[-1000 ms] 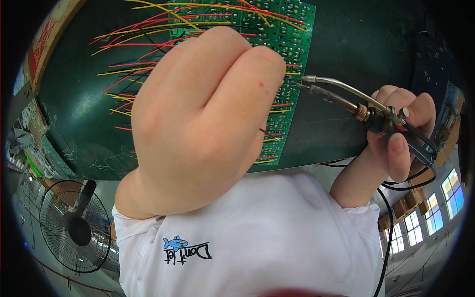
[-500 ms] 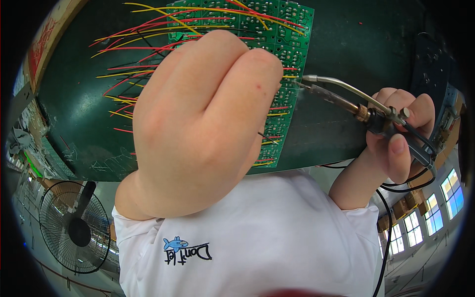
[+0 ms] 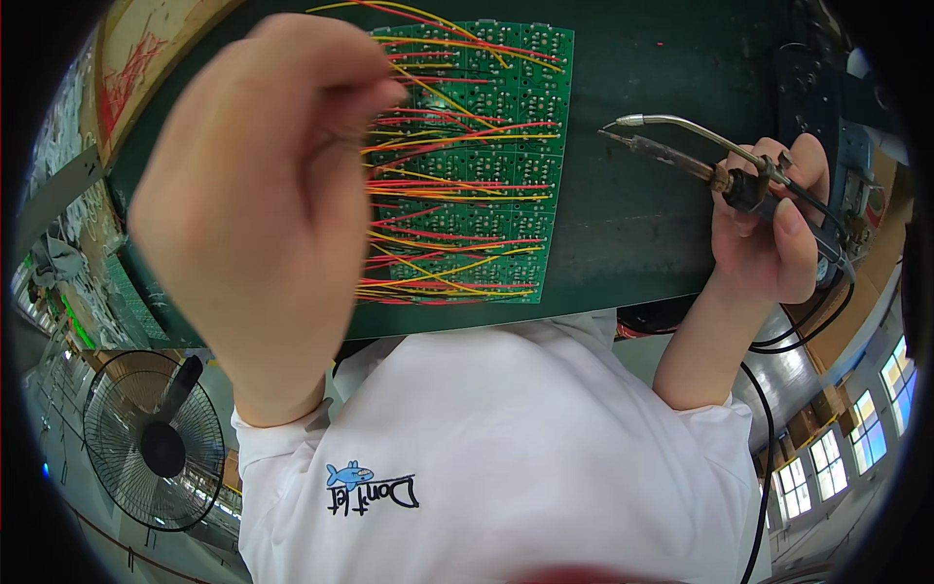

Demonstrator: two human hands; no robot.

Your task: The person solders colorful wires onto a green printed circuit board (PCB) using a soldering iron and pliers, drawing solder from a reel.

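A green panel of circuit boards [image 3: 467, 170] lies on the dark green work surface. Red, yellow and black wires [image 3: 457, 185] run across it, many of their ends meeting solder points near its right edge. My left hand [image 3: 253, 185] is raised above the panel's left side, its fingers curled in. It hides that side and whatever its fingertips may hold. To the right of the panel, my right hand [image 3: 773, 224] grips a soldering iron [image 3: 720, 175] with a curved metal feed tube [image 3: 681, 127] fixed along it. Iron tip and tube end meet, apart from the panel.
A wooden-edged tray with red wire scraps [image 3: 131, 73] is at the far left. Dark equipment [image 3: 817, 107] stands beyond my right hand, and black cables [image 3: 764, 438] hang on that side. Below the surface's edge at left is a fan [image 3: 161, 448].
My left hand has moved left, uncovering much of the panel and its wires. The soldering iron has drawn slightly back from the panel's right edge, which it was close to before.
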